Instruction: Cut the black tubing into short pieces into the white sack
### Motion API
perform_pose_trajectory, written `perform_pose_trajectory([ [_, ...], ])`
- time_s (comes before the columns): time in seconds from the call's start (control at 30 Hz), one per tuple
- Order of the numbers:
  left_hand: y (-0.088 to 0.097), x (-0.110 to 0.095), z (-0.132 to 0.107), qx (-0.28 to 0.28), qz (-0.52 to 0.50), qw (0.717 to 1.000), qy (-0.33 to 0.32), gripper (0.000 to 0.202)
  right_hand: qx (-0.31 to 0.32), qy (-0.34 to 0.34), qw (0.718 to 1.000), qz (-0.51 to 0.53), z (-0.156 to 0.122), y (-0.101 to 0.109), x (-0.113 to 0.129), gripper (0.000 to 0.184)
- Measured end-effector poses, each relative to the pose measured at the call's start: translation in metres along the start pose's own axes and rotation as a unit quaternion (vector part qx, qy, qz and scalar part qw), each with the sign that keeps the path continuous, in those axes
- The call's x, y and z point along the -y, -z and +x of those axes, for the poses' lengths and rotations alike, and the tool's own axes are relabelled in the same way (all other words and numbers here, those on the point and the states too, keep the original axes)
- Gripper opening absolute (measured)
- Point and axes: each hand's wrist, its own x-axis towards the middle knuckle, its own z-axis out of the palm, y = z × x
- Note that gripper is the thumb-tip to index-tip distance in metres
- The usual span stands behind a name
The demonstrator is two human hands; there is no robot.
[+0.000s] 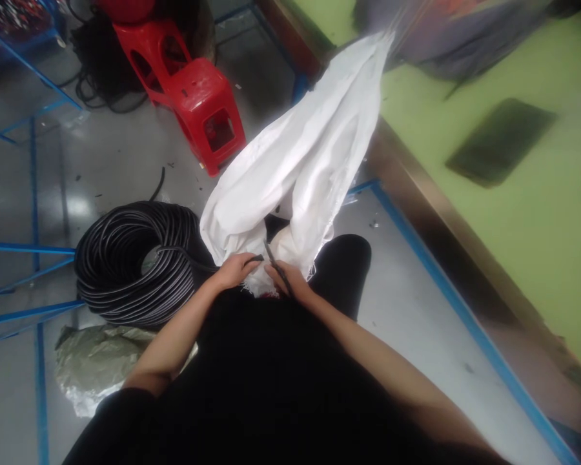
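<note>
Left hand (pixel 233 271) pinches black cable end (pixel 255 259), mid-frame; right hand (pixel 293 279) grips dark thin-bladed tool (pixel 277 268), just beside at 3 o'clock. Cable coil (pixel 172 281) at 9 o'clock, white woven sack (pixel 290 152) at 12. Cable looks springy, probably light; best pinched just behind its tip.

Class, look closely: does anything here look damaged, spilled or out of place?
Yes: the crumpled white fabric looks damaged, its edge frayed beside the right hand; small dark scraps untidily litter the glossy grey floor.

Left hand (pixel 233 270) grips black cable (pixel 257 258) over white fabric (pixel 281 174).
</note>
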Motion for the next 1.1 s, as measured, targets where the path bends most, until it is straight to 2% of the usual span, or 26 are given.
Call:
perform_pose_trajectory([
  [0.07,-0.012,-0.004,-0.002,0.006,-0.023,1.0,-0.013,0.032,0.012,0.008,0.999,0.043,0.0,0.001,0.005,0.039],
  [0.2,-0.024,0.001,-0.007,0.009,-0.047,0.999,-0.003,0.053,0.006,0.021,0.997,0.073,0.0,0.004,0.01,0.037],
  [0.27,-0.02,0.006,-0.01,0.013,-0.029,0.999,0.006,0.052,-0.018,0.011,0.997,0.081,0.001,0.006,0.01,0.036],
  [0.37,-0.008,0.012,-0.012,0.021,0.012,1.0,0.004,0.035,-0.052,-0.019,0.994,0.096,0.003,0.008,0.007,0.038],
  [0.47,0.002,0.014,-0.011,0.009,0.037,0.999,0.019,0.031,-0.047,-0.029,0.993,0.1,0.004,0.009,0.002,0.042],
  [0.63,0.009,0.015,-0.004,-0.047,0.069,0.995,0.058,0.03,-0.003,0.0,1.0,0.011,-0.003,0.009,-0.003,0.042],
  [0.8,0.012,0.009,0.0,-0.061,0.08,0.993,0.058,0.031,0.037,0.009,0.992,-0.122,-0.003,0.005,-0.007,0.034],
  [0.97,0.005,0.001,0.001,-0.021,0.065,0.997,0.032,0.032,0.044,0.02,0.992,-0.119,0.0,0.0,-0.007,0.036],
  [1.1,0.004,0.001,0.002,-0.011,0.055,0.998,0.032,0.034,0.031,0.03,0.994,-0.097,-0.001,-0.002,-0.008,0.034],
])
